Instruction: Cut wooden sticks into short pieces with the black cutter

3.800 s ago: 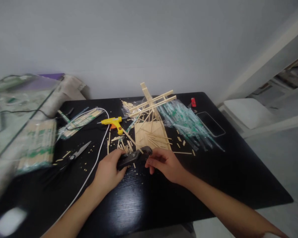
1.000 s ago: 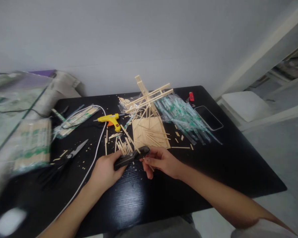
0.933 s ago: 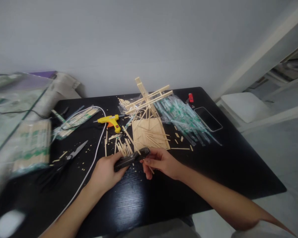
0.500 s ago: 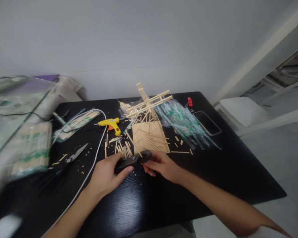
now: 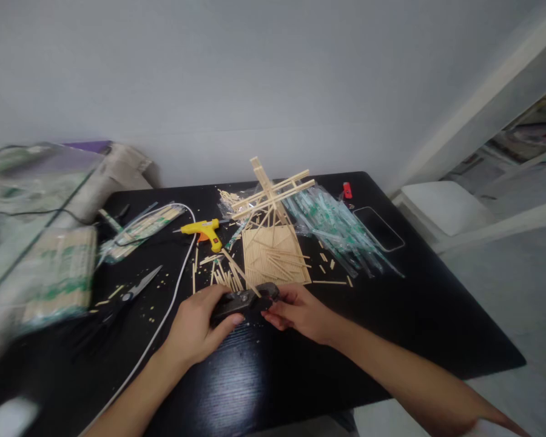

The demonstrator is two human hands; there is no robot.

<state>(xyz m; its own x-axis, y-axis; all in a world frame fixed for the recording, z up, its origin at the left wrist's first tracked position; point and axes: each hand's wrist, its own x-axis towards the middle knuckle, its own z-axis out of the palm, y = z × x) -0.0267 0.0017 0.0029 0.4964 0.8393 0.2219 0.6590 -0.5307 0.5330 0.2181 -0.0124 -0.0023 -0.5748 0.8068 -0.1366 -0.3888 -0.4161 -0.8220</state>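
Observation:
My left hand (image 5: pixel 195 321) is wrapped round a dark pliers-like tool (image 5: pixel 234 303), thumb along its near side. A thin wooden stick (image 5: pixel 242 274) slants down to the tool's jaws, its upper end over the loose pieces. Beside the jaws, my right hand (image 5: pixel 298 312) is closed with its fingers pinched; what they hold is hidden. Just beyond lies a square panel of wooden sticks (image 5: pixel 275 255) with loose sticks on top. A stick frame with crossed arms (image 5: pixel 268 193) stands at the panel's back edge.
A yellow glue gun (image 5: pixel 204 230) lies left of the panel. Black-handled scissors (image 5: pixel 131 291), a white cable (image 5: pixel 177 285) and a pack of sticks (image 5: pixel 59 273) are further left. Clear-and-green wrappers (image 5: pixel 332 221), a phone (image 5: pixel 379 227) and a red object (image 5: pixel 347 190) lie right.
The tool's jaws and my right hand have dropped slightly toward me. More of the slanting stick shows at the jaws. The view has shifted slightly.

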